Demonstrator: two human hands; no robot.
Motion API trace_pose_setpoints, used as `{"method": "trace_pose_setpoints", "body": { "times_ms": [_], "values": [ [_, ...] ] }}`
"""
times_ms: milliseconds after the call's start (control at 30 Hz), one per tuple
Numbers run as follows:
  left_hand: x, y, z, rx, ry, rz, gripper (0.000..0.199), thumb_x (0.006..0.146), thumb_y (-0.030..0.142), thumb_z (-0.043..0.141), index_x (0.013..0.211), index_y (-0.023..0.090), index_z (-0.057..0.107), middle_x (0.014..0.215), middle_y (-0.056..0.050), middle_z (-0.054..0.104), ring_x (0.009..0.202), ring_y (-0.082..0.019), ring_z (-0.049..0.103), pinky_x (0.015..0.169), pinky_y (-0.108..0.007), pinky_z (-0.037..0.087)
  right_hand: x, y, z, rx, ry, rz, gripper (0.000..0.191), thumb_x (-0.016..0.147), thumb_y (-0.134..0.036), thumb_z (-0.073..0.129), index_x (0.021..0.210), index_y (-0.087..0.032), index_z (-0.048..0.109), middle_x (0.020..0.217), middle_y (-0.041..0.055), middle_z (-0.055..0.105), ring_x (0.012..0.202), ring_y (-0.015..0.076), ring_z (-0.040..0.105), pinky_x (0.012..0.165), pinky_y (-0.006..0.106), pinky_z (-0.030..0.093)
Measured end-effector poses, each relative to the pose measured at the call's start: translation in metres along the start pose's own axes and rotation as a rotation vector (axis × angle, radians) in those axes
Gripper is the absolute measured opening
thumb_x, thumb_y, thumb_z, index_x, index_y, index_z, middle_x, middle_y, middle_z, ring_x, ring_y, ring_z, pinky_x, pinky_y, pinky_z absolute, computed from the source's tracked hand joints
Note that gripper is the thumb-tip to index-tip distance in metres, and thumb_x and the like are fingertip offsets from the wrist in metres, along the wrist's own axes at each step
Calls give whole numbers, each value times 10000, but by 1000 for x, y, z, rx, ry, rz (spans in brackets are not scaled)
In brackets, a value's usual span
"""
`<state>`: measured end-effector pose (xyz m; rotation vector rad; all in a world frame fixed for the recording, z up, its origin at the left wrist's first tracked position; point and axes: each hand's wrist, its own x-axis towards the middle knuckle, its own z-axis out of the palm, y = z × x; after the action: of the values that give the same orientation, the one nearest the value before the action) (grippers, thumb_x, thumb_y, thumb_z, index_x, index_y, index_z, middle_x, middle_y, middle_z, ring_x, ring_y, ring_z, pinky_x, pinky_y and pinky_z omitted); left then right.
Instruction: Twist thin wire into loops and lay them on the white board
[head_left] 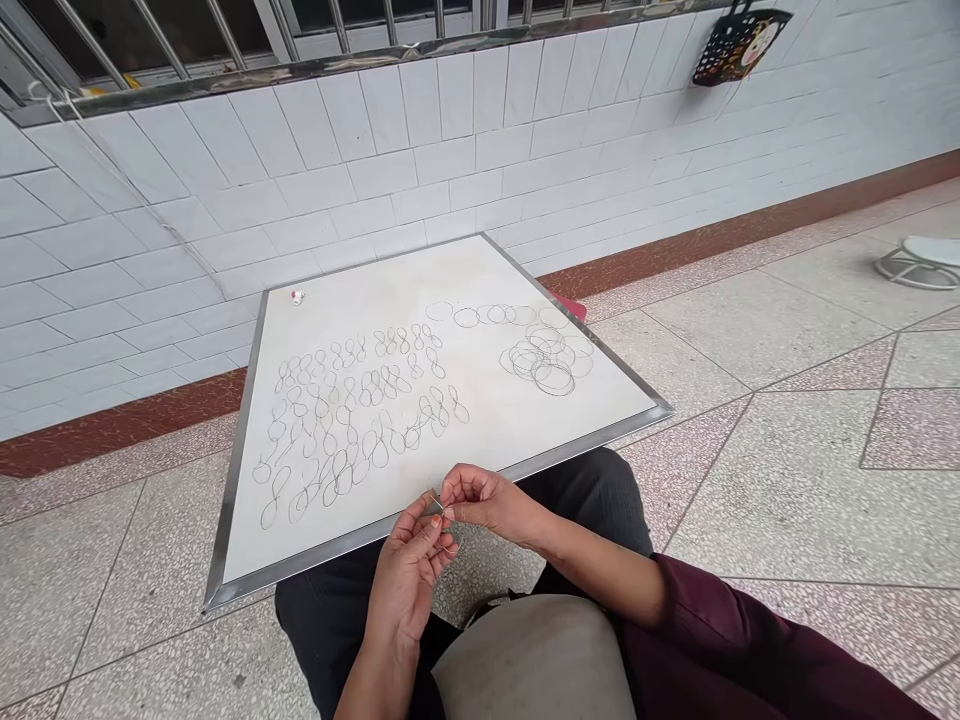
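At the near edge of the table, my left hand (409, 560) pinches a piece of thin wire (437, 503) between thumb and fingers. My right hand (491, 502) meets it there, its thumb and forefinger closed on the same wire. Most of the wire is hidden by my fingers. Rows of thin wire figure-eights (390, 384) lie on the left and middle of the white tabletop (495, 440). To the right, plain round wire rings (553, 378) overlap in a loose heap, with several more strung out behind them.
A metal rim (232, 490) edges the table. At its far left corner lies a small white and red object (298, 297). Behind stands a white tiled wall (375, 190) with a barred window and a hanging black basket (739, 45). A round white stool (926, 260) stands far right.
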<state>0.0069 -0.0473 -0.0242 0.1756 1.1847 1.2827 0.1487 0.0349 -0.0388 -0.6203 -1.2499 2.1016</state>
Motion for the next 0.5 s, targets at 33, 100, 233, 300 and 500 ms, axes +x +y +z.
{"method": "trace_pose_setpoints", "body": {
  "times_ms": [33,100,233,300,500],
  "values": [
    [0,0,-1,1,-5,-7,508,635,184,860,1108,167,676,788,-12,666,636,-102,610,677,-261,540,0,1,-1,5,-6,-3,297,715,-339,825,862,-170,630,805,-20,613,732,97,567,730,260,453],
    [1,0,-2,9,-18,-17,519,619,186,866,1102,165,676,789,-12,669,610,-94,596,674,-263,537,0,3,-2,11,-23,-7,284,724,-327,819,865,-170,629,820,-18,619,745,97,576,744,263,460],
    [-1,5,-4,50,-52,-42,533,591,195,873,1087,181,678,756,12,655,552,-78,560,610,-237,496,1,5,-3,6,-92,-6,274,742,-326,805,869,-168,620,807,-14,630,743,108,597,738,272,467],
    [-1,7,-5,79,-62,-52,554,587,195,872,1105,190,672,731,25,640,539,-78,555,595,-231,477,1,4,-3,1,-119,0,277,742,-327,805,867,-165,618,794,-17,631,726,107,601,731,271,465],
    [0,7,-8,141,-103,-55,592,592,184,857,1145,181,646,681,39,594,566,-102,561,630,-270,483,0,1,-3,-8,-172,33,285,738,-338,809,846,-155,619,747,-15,626,705,114,598,706,269,466]
  ]
}}
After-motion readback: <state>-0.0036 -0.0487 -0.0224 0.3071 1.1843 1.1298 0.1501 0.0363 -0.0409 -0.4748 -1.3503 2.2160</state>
